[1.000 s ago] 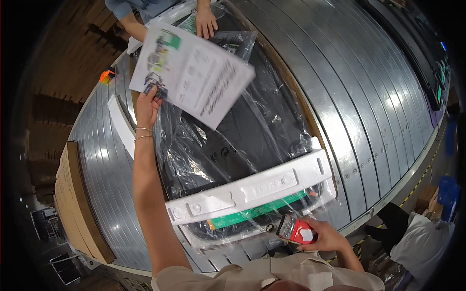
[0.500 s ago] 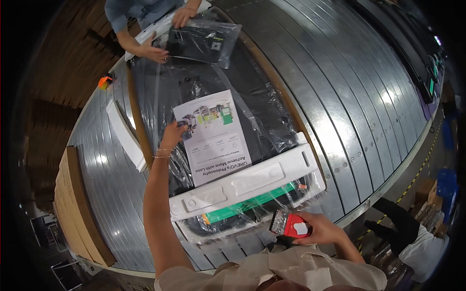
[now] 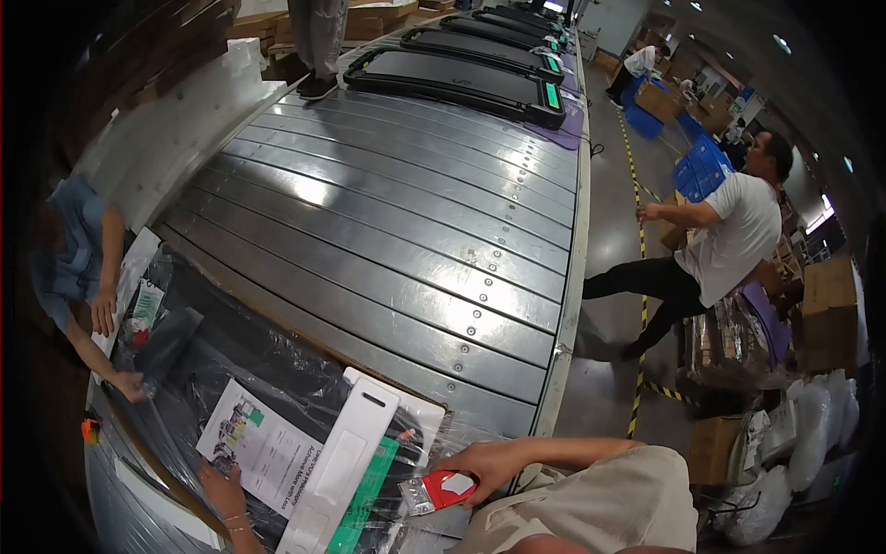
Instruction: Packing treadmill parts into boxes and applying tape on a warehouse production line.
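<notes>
My right hand [image 3: 489, 469] grips a red tape dispenser [image 3: 441, 489] with a toothed metal front, close to the white foam end piece [image 3: 343, 462]. My left hand [image 3: 221, 489] rests at the edge of a printed leaflet [image 3: 268, 452], its fingers somewhat apart. Under the leaflet lies a large dark flat machine [image 3: 277, 369] in clear plastic, set in a carton. A green strip [image 3: 365, 499] shows beside the foam piece. Across the carton, a co-worker's two hands [image 3: 103, 309] are at its far end, near a clear bag [image 3: 171, 351].
A slatted metal conveyor [image 3: 397, 240] runs away from me, bearing several black treadmills [image 3: 452, 78] farther along. A person in a white shirt [image 3: 738, 231] strides along the aisle at right. Stacked cartons [image 3: 829, 314] and plastic-wrapped pieces [image 3: 808, 434] stand beyond. Someone's legs [image 3: 318, 42] show at far left.
The view has swung up and to the right, bringing the conveyor line and aisle into sight. The dispenser stays in my right hand. My left hand remains by the leaflet.
</notes>
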The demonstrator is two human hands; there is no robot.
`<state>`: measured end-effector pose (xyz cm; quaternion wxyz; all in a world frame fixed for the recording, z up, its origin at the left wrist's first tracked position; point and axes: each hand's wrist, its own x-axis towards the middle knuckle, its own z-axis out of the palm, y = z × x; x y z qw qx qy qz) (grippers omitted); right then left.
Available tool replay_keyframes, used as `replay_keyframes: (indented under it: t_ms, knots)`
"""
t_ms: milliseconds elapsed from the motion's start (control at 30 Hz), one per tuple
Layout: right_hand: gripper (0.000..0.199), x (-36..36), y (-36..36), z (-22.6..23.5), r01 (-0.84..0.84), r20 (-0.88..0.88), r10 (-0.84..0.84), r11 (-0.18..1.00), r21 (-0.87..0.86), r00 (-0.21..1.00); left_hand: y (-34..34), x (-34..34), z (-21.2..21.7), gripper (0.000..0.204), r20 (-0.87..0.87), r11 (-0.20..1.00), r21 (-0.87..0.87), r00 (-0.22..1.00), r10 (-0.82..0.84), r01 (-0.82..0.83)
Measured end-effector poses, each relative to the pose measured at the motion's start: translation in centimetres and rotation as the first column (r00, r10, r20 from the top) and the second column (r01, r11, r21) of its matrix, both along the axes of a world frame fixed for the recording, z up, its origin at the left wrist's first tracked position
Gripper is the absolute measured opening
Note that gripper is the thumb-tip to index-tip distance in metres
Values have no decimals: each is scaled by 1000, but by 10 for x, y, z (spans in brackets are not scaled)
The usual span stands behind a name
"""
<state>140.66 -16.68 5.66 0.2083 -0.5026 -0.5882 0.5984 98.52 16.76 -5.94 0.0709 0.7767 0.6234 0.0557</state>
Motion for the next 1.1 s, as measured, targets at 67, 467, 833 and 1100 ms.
replay_keyframes:
  t_ms: [67, 467, 833, 1100]
  knots:
    - [72, 5, -4, -2, -22, 22, 23, 999, -30, 1000, -44, 20, 20, 78, 290, 912, -134, 895, -338, 388]
    - [75, 10, -5, 16, -83, 60, 82, 997, 8, 995, -140, 76, 49, 96, 99, 791, -138, 803, -587, 596]
    - [74, 13, -4, 20, -108, 105, 108, 994, -8, 989, -83, 57, 48, 85, 19, 752, -177, 766, -642, 635]
    - [75, 19, 14, 5, -109, 159, 111, 994, -19, 981, -34, 51, 44, 82, 44, 868, -15, 868, -495, 496]
